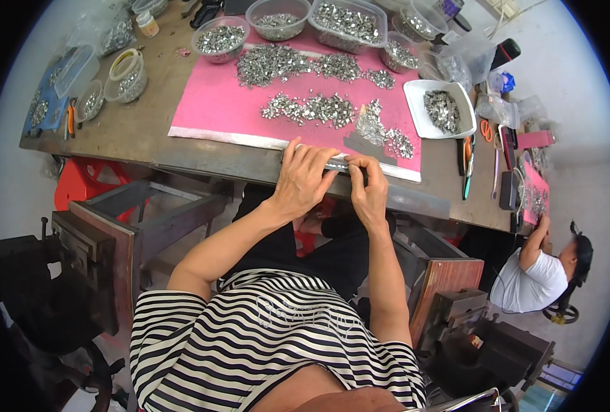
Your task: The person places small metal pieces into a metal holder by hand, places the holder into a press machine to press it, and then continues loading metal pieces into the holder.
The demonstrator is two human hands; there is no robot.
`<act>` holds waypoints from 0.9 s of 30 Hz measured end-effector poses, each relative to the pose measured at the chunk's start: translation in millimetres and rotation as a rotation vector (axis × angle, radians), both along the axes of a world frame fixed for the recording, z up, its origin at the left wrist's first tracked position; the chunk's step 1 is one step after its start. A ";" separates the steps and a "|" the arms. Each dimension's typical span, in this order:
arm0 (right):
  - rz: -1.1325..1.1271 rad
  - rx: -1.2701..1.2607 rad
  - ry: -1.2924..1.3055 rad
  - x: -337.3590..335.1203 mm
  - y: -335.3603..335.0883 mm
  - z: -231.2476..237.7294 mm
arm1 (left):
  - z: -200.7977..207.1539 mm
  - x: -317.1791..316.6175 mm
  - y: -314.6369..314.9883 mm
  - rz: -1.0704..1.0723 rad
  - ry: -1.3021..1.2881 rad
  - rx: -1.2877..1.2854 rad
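- The landmark is the pink mat [212, 89] on the worktable [130, 137].
- The left hand [303, 180] is at the mat's near edge, thumb and fingers closing on a thin dark strip [336, 163]; the strip's far end is hidden by the fingers.
- The right hand [368, 187], also at that edge, has its fingers curled and pinches the strip's other end.
- The strip spans the gap between both hands, along the mat's near edge; small shiny bits show on it, too tiny to make out.
- On the mat, a large heap of metal pieces [270, 65] lies toward the far side, a looser pile [308, 108] nearer, and a small pile [399, 144] near the right corner.
- At the mat's right edge sits a white tray [415, 103] holding more pieces.
- Right of the mat lie orange scissors [486, 130]; farther right, a co-worker in a white shirt [530, 283] sits.
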State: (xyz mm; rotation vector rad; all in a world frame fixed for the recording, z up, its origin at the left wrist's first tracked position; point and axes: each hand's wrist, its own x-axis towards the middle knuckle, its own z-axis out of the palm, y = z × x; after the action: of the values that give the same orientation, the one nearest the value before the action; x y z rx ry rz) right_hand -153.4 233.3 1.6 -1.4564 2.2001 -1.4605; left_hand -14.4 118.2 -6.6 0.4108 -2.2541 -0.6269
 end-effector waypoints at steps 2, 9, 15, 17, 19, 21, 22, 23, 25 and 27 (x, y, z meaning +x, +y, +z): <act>-0.006 0.005 0.029 0.3 0.2 -0.1 | -0.2 -0.4 0.2 0.002 0.007 0.000; 0.036 -0.096 0.348 0.0 -0.4 8.1 | 0.7 0.4 0.4 0.007 0.028 -0.018; -0.187 0.071 0.322 -38.4 -4.2 14.9 | 0.1 0.6 0.2 0.009 0.023 -0.026; -0.205 0.092 0.338 -53.5 -10.1 12.9 | 0.5 0.7 0.3 0.006 0.021 -0.022; -0.210 0.205 0.291 -59.9 -15.0 12.7 | 0.4 0.6 0.5 0.006 0.018 -0.018; -0.202 0.248 0.282 -60.1 -19.6 14.9 | -0.4 0.1 0.4 0.005 0.026 -0.020; -0.194 0.291 0.271 -60.0 -21.2 16.2 | -0.4 0.4 0.6 0.005 0.026 -0.020; -0.193 0.292 0.271 -61.1 -23.0 17.2 | -0.3 0.5 0.5 0.004 0.021 -0.018; -0.140 0.353 0.235 -64.4 -26.2 18.8 | 0.2 1.0 0.4 0.001 0.017 -0.016; -0.089 0.343 0.333 -69.3 -27.9 15.6 | 0.8 1.6 0.6 -0.002 0.003 -0.019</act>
State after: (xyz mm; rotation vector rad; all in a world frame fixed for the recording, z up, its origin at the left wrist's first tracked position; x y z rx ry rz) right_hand -222.7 205.3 17.2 -1.5841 2.5754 -0.8438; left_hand -12.8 118.9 -5.8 0.3979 -2.2561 -0.6069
